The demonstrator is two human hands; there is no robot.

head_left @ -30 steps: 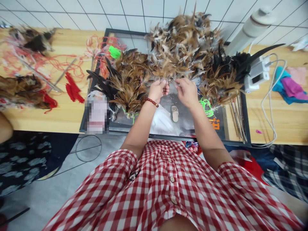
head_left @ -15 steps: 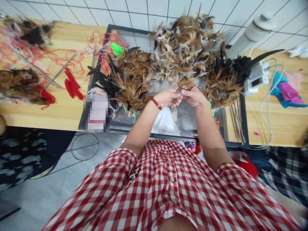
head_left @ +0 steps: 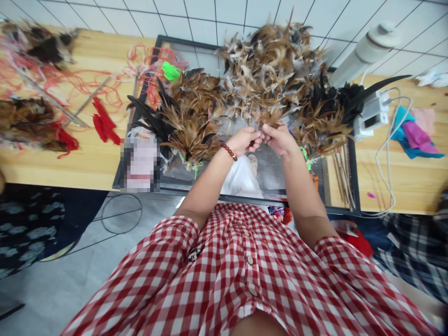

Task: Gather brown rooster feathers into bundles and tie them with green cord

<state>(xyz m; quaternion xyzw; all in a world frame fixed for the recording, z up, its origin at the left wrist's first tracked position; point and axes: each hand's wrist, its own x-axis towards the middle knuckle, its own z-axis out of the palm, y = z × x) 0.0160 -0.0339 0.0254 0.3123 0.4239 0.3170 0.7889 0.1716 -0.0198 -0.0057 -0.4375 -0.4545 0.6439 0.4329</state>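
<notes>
Head view: pinching nearly closed with the right hand (head_left: 278,140), near the centre of the frame, and holding a small brown feather tuft (head_left: 275,116) just above thumb and fingertips. Meeting those fingertips with the left hand (head_left: 247,141), curling its fingers inward — not showing enough to tell the left grip's hold, with the tuft's base being hidden. Keeping both forearms stretched up from the bottom of the frame, and wearing a bead bracelet (head_left: 228,151) on the left wrist.

Facing a large feather pile (head_left: 266,77) at top centre, directly behind the tuft. Having brown-and-black feather bunches to either side: a left bunch (head_left: 196,105) and a right bunch (head_left: 324,128), both resting on a black-framed panel (head_left: 356,179) set on the bench (head_left: 413,186). Seeing green yarn (head_left: 171,71) above the left bunch, red yarn (head_left: 105,122) farther left, and thin sticks (head_left: 343,175) along the panel's right edge. Looking, at upper right, at a white bottle (head_left: 367,51) — tilting in view — near a white power strip (head_left: 373,116) and teal-and-purple cloth (head_left: 416,135). Glimpsing a co-worker's dark flowered clothing (head_left: 31,228) at lower left.
</notes>
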